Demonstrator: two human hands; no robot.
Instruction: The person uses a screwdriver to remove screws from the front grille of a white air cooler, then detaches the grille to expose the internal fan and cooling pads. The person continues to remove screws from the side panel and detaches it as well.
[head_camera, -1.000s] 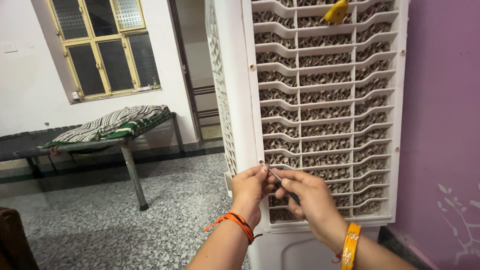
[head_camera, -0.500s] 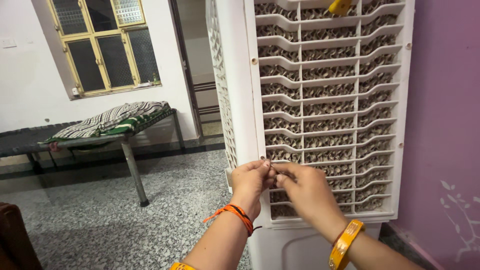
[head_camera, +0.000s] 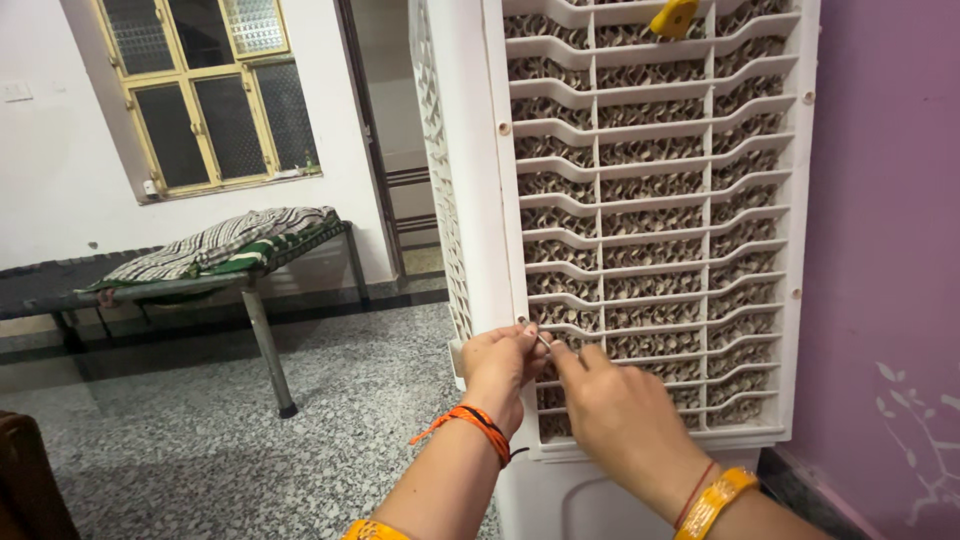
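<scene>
Both hands meet at the cooler's lower left edge: the left hand (head_camera: 500, 368) pinches and steadies a thin screwdriver (head_camera: 541, 340) against a screw (head_camera: 521, 321) in the cooler (head_camera: 470, 200) frame, the right hand (head_camera: 610, 410) grasping its handle. Behind, a cot (head_camera: 200, 270).

Single head-worn view, angled slightly downward, close to the white cooler grille (head_camera: 650, 220), room behind at left.
</scene>
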